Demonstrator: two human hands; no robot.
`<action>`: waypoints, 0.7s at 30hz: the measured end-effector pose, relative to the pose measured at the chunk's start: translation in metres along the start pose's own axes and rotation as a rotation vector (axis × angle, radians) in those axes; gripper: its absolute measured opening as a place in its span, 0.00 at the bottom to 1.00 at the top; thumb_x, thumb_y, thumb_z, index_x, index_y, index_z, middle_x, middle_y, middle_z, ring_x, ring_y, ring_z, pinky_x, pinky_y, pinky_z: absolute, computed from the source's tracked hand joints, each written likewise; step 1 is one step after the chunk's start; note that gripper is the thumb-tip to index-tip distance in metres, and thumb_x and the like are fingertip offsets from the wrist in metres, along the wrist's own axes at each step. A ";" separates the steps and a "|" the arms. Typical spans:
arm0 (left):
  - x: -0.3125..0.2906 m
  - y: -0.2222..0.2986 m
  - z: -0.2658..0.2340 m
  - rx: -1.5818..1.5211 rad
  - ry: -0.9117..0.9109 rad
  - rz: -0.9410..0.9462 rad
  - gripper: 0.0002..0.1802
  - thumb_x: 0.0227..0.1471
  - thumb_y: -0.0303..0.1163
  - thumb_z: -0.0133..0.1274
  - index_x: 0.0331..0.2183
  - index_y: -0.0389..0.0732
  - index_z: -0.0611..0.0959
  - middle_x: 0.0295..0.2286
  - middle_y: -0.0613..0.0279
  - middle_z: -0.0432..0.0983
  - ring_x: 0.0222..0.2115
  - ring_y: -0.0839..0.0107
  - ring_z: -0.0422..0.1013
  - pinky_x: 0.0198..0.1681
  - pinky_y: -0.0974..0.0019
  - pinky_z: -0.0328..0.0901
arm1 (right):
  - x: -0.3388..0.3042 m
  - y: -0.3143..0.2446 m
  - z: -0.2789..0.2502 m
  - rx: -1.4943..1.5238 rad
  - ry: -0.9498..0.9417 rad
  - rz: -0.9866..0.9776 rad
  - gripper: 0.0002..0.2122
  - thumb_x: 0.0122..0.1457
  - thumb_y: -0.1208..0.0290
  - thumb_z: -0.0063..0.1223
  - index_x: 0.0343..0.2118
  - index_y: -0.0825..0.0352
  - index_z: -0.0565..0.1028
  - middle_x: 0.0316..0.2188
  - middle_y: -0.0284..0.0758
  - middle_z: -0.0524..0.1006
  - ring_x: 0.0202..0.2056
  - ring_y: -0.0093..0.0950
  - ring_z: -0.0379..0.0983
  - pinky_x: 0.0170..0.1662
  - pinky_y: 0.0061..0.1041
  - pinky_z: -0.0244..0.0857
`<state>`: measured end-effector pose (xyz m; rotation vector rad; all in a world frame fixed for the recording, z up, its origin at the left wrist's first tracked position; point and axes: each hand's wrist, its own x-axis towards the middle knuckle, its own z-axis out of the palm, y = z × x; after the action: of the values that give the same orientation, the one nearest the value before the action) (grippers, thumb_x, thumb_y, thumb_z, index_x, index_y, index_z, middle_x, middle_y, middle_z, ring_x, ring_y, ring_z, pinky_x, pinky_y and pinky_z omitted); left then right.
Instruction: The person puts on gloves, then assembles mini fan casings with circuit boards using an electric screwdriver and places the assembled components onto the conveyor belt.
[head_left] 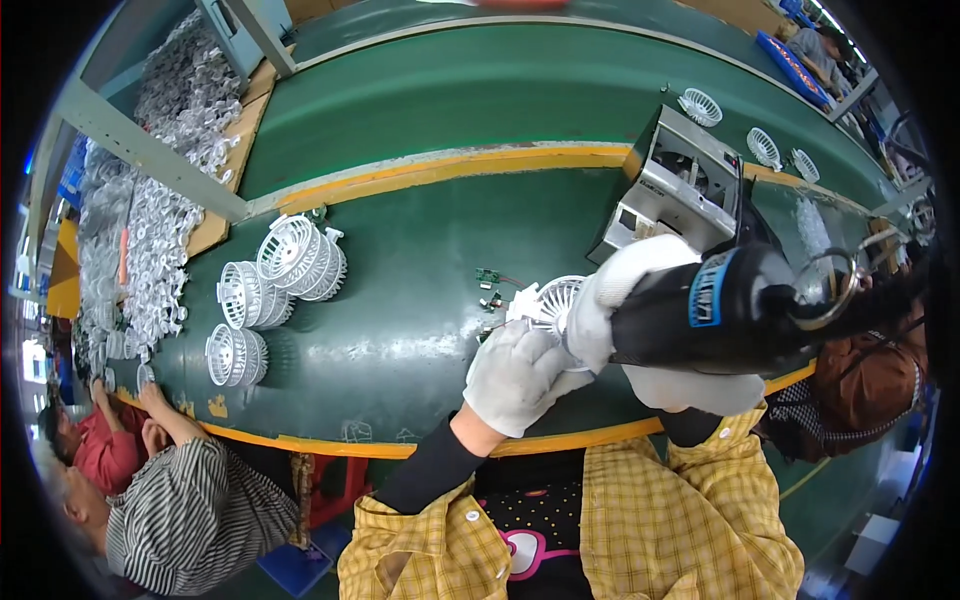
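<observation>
A black electric screwdriver (655,325) with a blue label lies across the view, its cord end to the right. My white-gloved right hand (640,285) is wrapped round its front part. Beneath the tool's front end sits a round white plastic cage (558,300) with slotted ribs, partly covered by my hands. My left hand (520,378), also gloved, grips the cage's near left edge with its fingers curled. The screwdriver's tip is hidden behind my hands. Small green circuit boards (488,275) with thin wires lie just beyond my left hand.
Stacked white cages (300,260) stand at the left of the green table (420,230). A metal screw feeder (700,180) stands beyond my right hand. More cages (700,107) lie on the far belt (450,100). White parts (165,220) heap far left; co-workers (200,500) sit left.
</observation>
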<state>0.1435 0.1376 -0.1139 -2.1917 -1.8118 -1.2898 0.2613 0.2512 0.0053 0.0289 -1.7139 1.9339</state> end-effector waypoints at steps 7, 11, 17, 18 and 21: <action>0.002 -0.001 0.001 -0.017 -0.052 -0.001 0.13 0.33 0.37 0.64 0.18 0.43 0.76 0.19 0.63 0.66 0.23 0.61 0.66 0.27 0.61 0.61 | -0.096 0.089 -0.027 0.537 0.288 0.126 0.14 0.54 0.71 0.52 0.43 0.67 0.66 0.33 0.37 0.70 0.35 0.28 0.67 0.39 0.26 0.61; 0.004 0.000 0.001 -0.031 0.020 0.017 0.13 0.33 0.37 0.64 0.18 0.43 0.76 0.19 0.63 0.65 0.22 0.61 0.65 0.26 0.61 0.61 | -0.143 0.190 -0.057 0.869 0.364 0.155 0.16 0.59 0.71 0.44 0.51 0.64 0.63 0.46 0.34 0.67 0.46 0.26 0.64 0.51 0.25 0.57; 0.003 -0.004 0.003 -0.067 0.030 0.019 0.13 0.33 0.37 0.64 0.18 0.43 0.76 0.19 0.63 0.65 0.22 0.61 0.65 0.25 0.61 0.60 | -0.112 0.177 -0.051 -0.444 0.061 0.076 0.18 0.60 0.74 0.45 0.54 0.61 0.63 0.51 0.31 0.66 0.51 0.23 0.62 0.57 0.24 0.56; 0.002 -0.005 0.003 -0.061 0.026 0.028 0.13 0.33 0.37 0.64 0.18 0.43 0.76 0.19 0.63 0.65 0.22 0.61 0.65 0.25 0.62 0.60 | -0.100 0.135 -0.049 -0.344 0.090 0.096 0.16 0.58 0.69 0.45 0.49 0.64 0.64 0.45 0.33 0.67 0.46 0.25 0.63 0.51 0.24 0.57; 0.002 -0.004 0.004 -0.074 0.004 0.005 0.13 0.33 0.38 0.63 0.19 0.42 0.77 0.19 0.63 0.66 0.22 0.61 0.64 0.25 0.62 0.60 | -0.046 0.024 -0.016 -0.028 0.178 0.147 0.20 0.54 0.56 0.47 0.36 0.72 0.69 0.27 0.40 0.71 0.28 0.29 0.67 0.33 0.25 0.61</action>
<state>0.1423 0.1423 -0.1175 -2.2272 -1.7838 -1.3807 0.2957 0.2478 -0.0365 -0.2784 -1.6635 1.9516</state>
